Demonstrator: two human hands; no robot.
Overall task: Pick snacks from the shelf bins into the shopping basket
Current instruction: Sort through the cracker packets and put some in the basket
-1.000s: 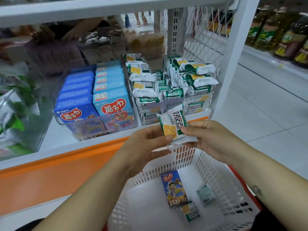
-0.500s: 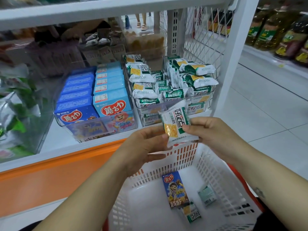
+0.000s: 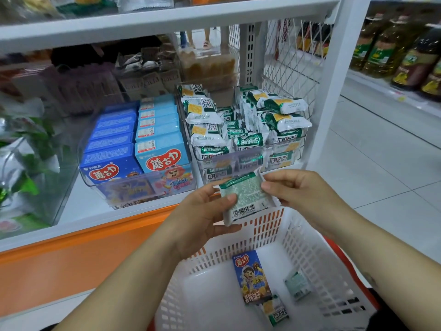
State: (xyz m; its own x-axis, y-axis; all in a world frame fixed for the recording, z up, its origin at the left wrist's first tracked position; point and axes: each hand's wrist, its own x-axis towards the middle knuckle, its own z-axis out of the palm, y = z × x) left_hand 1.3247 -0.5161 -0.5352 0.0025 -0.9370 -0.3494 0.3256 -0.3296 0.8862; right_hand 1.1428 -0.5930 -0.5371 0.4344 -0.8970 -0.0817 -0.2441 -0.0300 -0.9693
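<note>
Both forearms reach forward over the white basket, where the left hand and right hand each pinch an edge of the green-and-white cracker packet, barcode side up, just before the shelf bins.

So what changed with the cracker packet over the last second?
The green-and-white cracker packet was turned over: its printed front faced the camera before, now its barcode back does. The left hand and right hand still pinch it above the white plastic shopping basket. The blue snack box and two small packets inside lie as before.
</note>
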